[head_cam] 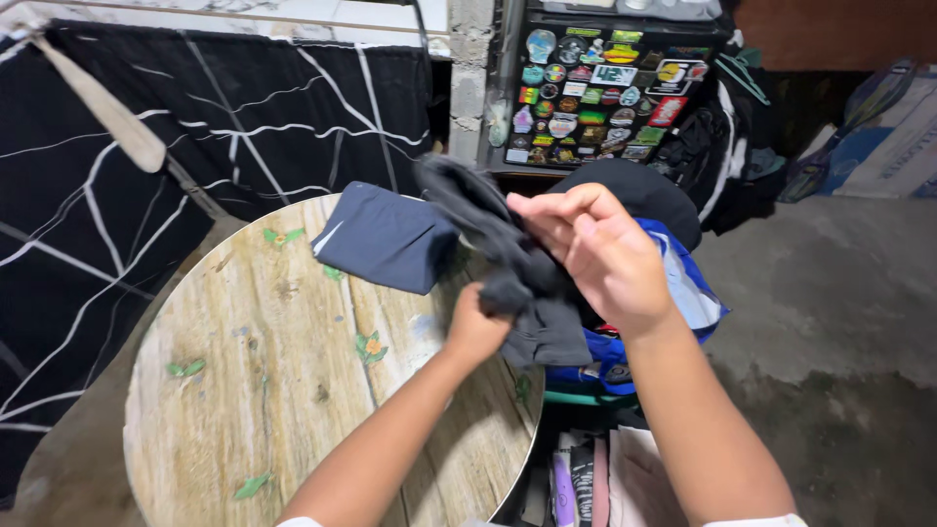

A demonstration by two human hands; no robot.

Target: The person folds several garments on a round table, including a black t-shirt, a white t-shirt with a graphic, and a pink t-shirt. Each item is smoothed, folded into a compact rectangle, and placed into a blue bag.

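Note:
A dark grey garment hangs crumpled between both hands above the right edge of a round wooden table. My left hand grips its lower part in a fist. My right hand holds the upper part, fingers curled over the cloth. A folded navy garment lies flat on the far side of the table, just left of the hands.
A pile of blue, white and black clothes sits right of the table. A black sheet with white lines hangs at the left. A dark cabinet covered in stickers stands behind. Bags lie on the concrete floor.

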